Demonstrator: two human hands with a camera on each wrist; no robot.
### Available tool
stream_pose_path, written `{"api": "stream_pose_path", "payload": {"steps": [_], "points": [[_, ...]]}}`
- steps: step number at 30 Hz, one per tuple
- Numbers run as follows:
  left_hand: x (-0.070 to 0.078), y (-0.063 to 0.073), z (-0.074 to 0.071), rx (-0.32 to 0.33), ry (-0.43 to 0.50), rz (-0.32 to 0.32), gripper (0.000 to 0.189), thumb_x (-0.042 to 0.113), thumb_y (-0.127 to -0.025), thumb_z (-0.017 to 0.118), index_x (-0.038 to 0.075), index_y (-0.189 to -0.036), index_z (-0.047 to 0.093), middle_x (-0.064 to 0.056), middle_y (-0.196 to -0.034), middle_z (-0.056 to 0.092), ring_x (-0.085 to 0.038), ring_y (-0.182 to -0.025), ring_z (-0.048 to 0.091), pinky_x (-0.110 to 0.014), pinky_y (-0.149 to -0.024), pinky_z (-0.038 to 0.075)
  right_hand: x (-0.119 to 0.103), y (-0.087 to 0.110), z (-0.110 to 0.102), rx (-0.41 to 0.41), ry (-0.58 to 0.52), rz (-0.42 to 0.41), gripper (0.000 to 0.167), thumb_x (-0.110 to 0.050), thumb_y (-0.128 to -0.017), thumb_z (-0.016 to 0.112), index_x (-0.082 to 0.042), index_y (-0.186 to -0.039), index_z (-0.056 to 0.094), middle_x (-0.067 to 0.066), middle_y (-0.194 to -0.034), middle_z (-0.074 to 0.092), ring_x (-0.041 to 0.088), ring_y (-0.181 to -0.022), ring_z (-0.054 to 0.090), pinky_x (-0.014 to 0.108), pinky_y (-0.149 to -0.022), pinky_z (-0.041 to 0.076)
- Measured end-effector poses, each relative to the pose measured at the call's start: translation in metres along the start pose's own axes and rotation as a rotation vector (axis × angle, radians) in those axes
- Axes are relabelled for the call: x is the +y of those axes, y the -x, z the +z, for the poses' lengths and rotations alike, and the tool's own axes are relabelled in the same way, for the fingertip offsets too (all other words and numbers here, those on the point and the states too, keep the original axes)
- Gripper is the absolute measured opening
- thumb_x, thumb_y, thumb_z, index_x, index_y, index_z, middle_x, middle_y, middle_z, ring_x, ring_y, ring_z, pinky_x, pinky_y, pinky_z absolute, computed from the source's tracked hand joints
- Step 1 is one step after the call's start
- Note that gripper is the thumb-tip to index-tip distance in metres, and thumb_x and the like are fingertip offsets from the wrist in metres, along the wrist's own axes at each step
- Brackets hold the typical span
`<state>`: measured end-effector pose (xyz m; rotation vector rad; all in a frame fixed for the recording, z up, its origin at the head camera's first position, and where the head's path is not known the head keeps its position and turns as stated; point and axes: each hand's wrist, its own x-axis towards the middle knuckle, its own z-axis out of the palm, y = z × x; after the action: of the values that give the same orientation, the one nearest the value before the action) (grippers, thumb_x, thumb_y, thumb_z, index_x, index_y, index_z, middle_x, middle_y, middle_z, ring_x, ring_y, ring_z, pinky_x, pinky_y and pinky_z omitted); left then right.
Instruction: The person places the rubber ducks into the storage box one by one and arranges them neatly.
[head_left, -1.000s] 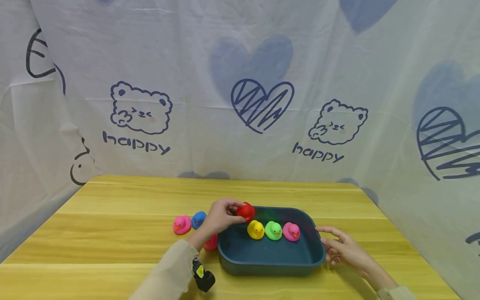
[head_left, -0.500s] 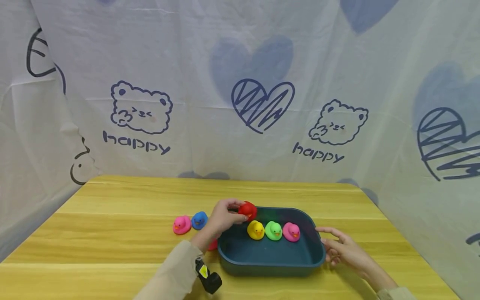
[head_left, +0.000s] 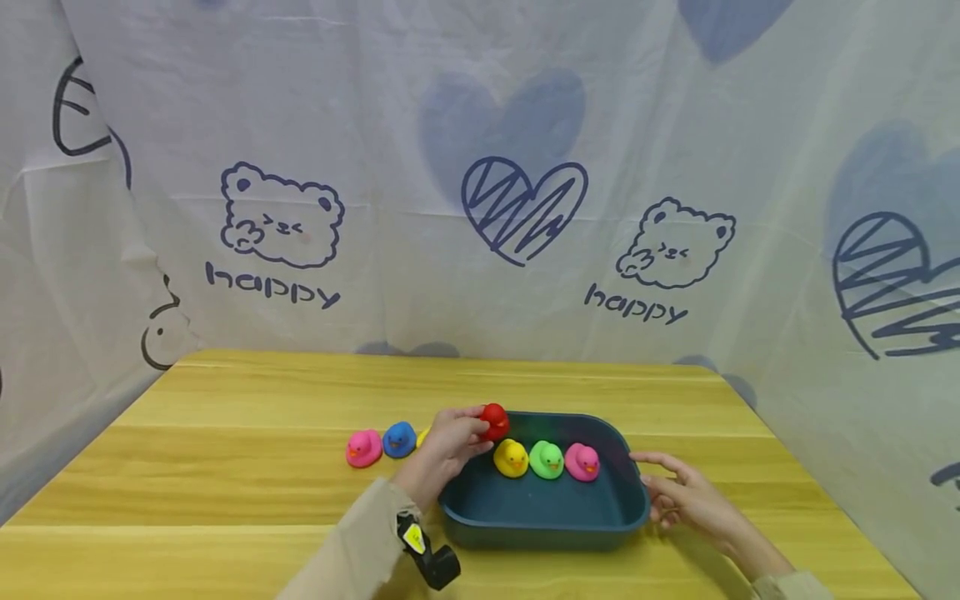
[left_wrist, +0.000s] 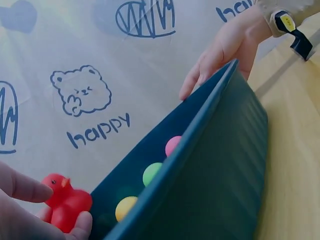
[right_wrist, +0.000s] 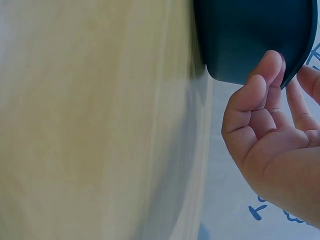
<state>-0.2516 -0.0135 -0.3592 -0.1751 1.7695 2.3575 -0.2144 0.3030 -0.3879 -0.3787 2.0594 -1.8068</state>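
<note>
My left hand (head_left: 447,446) pinches a red rubber duck (head_left: 495,423) at the back left corner of a dark teal basin (head_left: 540,505). In the left wrist view, fingers and thumb lie around the red duck (left_wrist: 67,207), whose head points up beside the rim. A yellow duck (head_left: 511,459), a green duck (head_left: 547,460) and a pink duck (head_left: 582,462) sit in a row inside the basin. My right hand (head_left: 690,497) touches the basin's right end with loosely bent fingers, its index finger along the rim. In the right wrist view, fingertips (right_wrist: 269,62) rest against the outer wall.
Left of the basin, a pink duck (head_left: 363,448) and a blue duck (head_left: 400,439) stand on the wooden table (head_left: 225,483). Another yellow duck (head_left: 422,437) is partly hidden by my left hand. A printed white cloth (head_left: 405,250) hangs behind the table.
My left hand has turned and shifted slightly right, with the red duck turned in its fingers. It now covers a pinkish-red duck left of the basin, and a yellow one shows. The right hand stays put.
</note>
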Motion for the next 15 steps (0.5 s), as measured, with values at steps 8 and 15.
{"api": "stream_pose_path", "payload": {"steps": [8, 15], "points": [[0.007, 0.007, -0.006, -0.021, -0.211, 0.077, 0.040, -0.015, -0.079, 0.053, -0.014, -0.118, 0.046, -0.027, -0.111, 0.047, -0.031, -0.088, 0.055, -0.033, -0.075, 0.050, 0.002, -0.002, -0.001, -0.010, -0.005, -0.003, 0.027, -0.018, -0.094, 0.045, -0.024, -0.121, 0.049, 0.002, -0.072, 0.060, 0.011, -0.060, 0.055, 0.022, -0.052, 0.044], [0.010, 0.007, -0.016, 0.014, -0.540, 0.215, 0.039, -0.010, -0.067, 0.071, -0.006, -0.103, 0.059, -0.015, -0.096, 0.055, -0.026, -0.083, 0.052, -0.032, -0.072, 0.050, 0.001, 0.000, 0.000, 0.001, -0.004, -0.003, 0.028, -0.019, -0.094, 0.045, -0.022, -0.122, 0.048, 0.002, -0.071, 0.060, 0.012, -0.059, 0.055, 0.023, -0.052, 0.045]]}}
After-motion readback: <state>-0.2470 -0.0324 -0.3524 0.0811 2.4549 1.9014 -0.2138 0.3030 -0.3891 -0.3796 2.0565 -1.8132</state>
